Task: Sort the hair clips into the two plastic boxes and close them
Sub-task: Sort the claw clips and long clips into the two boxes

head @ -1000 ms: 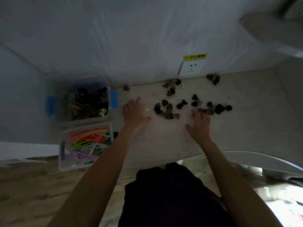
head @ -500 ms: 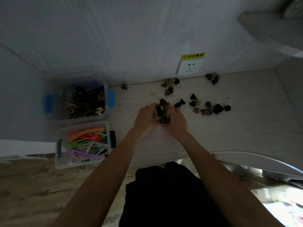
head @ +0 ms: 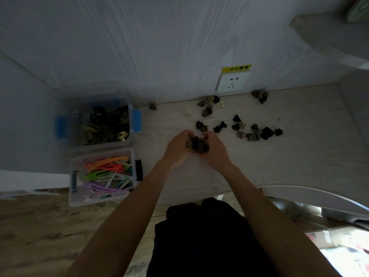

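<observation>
Dark claw clips (head: 197, 144) now cupped, seemingly lifted, between both hands — left hand (head: 176, 149), right hand (head: 214, 150)

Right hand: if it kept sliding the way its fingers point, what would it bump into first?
The right hand points toward the left hand; first it would press the clips already cupped between them.

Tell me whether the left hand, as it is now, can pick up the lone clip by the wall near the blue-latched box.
Probably not yet: the left hand and the right hand together cup a pile of clips. The desk toward the lone clip is bare.
</observation>
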`<state>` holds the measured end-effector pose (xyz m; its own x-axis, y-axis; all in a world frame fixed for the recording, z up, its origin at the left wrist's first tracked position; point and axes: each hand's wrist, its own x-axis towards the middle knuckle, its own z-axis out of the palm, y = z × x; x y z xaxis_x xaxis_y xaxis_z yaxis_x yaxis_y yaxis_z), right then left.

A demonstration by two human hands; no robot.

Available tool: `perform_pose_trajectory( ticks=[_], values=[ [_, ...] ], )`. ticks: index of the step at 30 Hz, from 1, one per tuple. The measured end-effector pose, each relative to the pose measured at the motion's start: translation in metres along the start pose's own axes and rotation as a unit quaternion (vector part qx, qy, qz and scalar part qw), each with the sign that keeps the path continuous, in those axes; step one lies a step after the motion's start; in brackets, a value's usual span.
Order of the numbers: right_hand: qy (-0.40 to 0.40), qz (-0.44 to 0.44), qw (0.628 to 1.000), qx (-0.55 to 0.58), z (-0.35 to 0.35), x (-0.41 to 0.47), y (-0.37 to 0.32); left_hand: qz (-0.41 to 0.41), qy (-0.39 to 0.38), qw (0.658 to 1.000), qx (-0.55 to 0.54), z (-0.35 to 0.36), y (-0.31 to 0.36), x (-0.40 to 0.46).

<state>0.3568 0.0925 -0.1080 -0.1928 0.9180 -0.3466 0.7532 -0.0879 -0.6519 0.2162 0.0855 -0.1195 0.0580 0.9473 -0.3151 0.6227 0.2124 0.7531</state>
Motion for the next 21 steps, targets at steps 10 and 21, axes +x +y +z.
perform_pose_trajectory(
  ticks=[10, 21],
  values=[
    [-0.028, 0.032, 0.998, 0.043, 0.001, 0.002, -0.008, -0.026, -0.013, 0.999, -0.035, -0.005, 0.005, -0.008],
    [-0.019, 0.018, 0.975, 0.222, -0.011, -0.002, -0.043, 0.000, 0.098, 0.988, -0.119, -0.043, 0.014, -0.027]
  ],
)
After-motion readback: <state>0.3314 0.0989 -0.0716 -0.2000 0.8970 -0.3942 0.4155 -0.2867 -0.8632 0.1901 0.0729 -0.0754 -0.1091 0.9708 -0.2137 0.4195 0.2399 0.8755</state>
